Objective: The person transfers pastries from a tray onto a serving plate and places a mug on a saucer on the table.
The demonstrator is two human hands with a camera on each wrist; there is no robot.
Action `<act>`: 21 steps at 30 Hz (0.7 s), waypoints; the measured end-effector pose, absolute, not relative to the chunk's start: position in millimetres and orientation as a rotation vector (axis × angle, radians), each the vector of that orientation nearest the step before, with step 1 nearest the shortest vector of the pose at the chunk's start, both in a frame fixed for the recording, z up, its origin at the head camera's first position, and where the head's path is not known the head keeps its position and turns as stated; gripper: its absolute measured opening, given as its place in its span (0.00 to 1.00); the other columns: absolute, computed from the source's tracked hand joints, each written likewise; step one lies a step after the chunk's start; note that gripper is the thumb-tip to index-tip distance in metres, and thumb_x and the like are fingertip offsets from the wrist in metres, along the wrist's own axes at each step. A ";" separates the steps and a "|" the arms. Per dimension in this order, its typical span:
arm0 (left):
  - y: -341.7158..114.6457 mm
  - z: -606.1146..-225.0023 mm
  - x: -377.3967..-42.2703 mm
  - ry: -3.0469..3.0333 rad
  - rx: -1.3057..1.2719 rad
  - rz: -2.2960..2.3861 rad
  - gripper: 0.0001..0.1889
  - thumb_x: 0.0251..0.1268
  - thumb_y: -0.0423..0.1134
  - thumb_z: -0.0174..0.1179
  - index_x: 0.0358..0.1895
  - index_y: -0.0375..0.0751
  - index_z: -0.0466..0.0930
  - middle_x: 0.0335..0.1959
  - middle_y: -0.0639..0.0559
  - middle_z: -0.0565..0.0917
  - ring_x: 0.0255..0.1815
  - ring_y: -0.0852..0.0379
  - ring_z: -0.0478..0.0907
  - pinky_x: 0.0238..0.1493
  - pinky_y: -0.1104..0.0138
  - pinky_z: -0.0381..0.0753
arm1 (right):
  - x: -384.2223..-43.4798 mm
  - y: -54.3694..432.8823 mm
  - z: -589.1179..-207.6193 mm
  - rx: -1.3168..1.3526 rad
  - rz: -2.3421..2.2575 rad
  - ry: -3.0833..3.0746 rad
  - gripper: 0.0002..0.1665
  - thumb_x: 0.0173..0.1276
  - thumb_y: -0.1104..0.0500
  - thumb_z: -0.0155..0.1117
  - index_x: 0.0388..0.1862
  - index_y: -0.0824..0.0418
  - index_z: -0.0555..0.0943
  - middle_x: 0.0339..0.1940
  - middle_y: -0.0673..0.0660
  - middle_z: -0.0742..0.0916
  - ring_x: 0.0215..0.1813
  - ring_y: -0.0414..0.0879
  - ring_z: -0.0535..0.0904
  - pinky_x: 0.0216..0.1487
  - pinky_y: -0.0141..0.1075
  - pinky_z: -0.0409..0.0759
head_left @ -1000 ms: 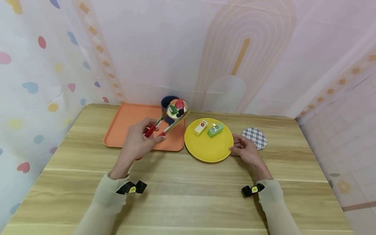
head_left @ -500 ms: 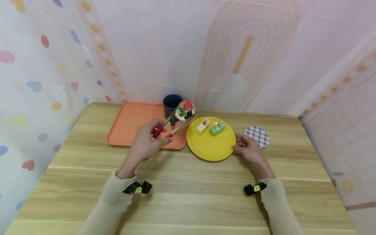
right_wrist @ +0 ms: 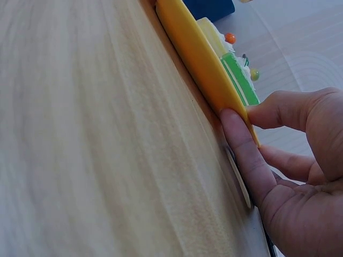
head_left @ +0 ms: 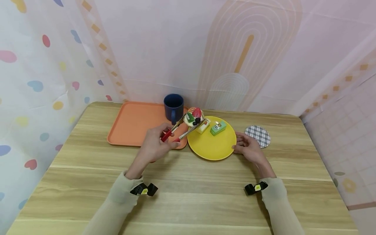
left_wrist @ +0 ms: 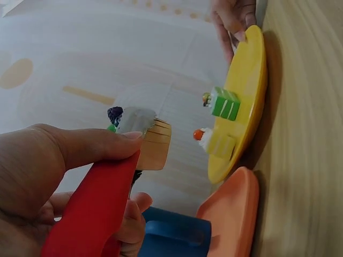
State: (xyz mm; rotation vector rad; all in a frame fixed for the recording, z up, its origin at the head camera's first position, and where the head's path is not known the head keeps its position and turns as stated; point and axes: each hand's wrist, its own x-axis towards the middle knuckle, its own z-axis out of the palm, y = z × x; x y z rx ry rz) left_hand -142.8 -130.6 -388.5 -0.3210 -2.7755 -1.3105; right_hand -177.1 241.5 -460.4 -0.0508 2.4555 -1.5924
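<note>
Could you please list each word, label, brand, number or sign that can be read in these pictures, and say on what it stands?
No text is readable.
Left yellow label, on the left wrist device: too small and blurred.
Right yellow label, on the right wrist device: also too small and blurred.
Tongs, plate, mug, tray: no lettering visible.

Shiny metal tongs, smooth plastic-looking red grips; smooth yellow plate; wood-grain tabletop

A blue mug stands on the tray, a plaid coaster well apart.
</note>
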 end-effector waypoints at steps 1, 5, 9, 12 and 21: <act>-131.1 -388.1 -143.6 -2.785 -0.323 -1.318 0.21 0.55 0.41 0.77 0.49 0.41 0.81 0.32 0.43 0.81 0.30 0.51 0.70 0.31 0.62 0.68 | -176.9 240.2 -458.8 -0.046 -1.593 2.449 0.38 0.70 0.66 0.67 0.77 0.63 0.67 0.60 0.69 0.80 0.50 0.45 0.79 0.44 0.27 0.83; -133.5 -384.7 -146.6 -2.823 -0.315 -1.358 0.21 0.54 0.42 0.77 0.50 0.44 0.80 0.31 0.45 0.80 0.30 0.51 0.69 0.31 0.62 0.67 | -175.8 234.6 -451.4 -0.007 -1.572 2.440 0.38 0.71 0.66 0.67 0.77 0.62 0.67 0.60 0.68 0.80 0.50 0.45 0.79 0.45 0.27 0.83; -131.8 -384.6 -146.5 -2.836 -0.323 -1.385 0.19 0.53 0.42 0.78 0.46 0.46 0.80 0.28 0.48 0.77 0.29 0.52 0.68 0.30 0.63 0.66 | -174.3 233.5 -447.8 -0.004 -1.555 2.447 0.38 0.71 0.65 0.67 0.78 0.62 0.67 0.61 0.68 0.80 0.51 0.46 0.79 0.45 0.26 0.82; -129.7 -386.6 -146.3 -2.829 -0.357 -1.385 0.20 0.53 0.40 0.78 0.46 0.46 0.80 0.28 0.47 0.77 0.28 0.53 0.67 0.28 0.64 0.64 | -173.8 233.5 -446.5 -0.004 -1.566 2.436 0.38 0.71 0.65 0.67 0.78 0.62 0.67 0.61 0.68 0.79 0.52 0.47 0.78 0.45 0.26 0.83; -122.1 -394.2 -145.3 -2.850 -0.412 -1.392 0.24 0.53 0.39 0.78 0.53 0.41 0.81 0.35 0.43 0.84 0.30 0.53 0.70 0.29 0.64 0.66 | -174.4 233.3 -446.0 -0.006 -1.582 2.421 0.39 0.70 0.66 0.67 0.78 0.62 0.66 0.61 0.69 0.79 0.52 0.47 0.78 0.45 0.26 0.83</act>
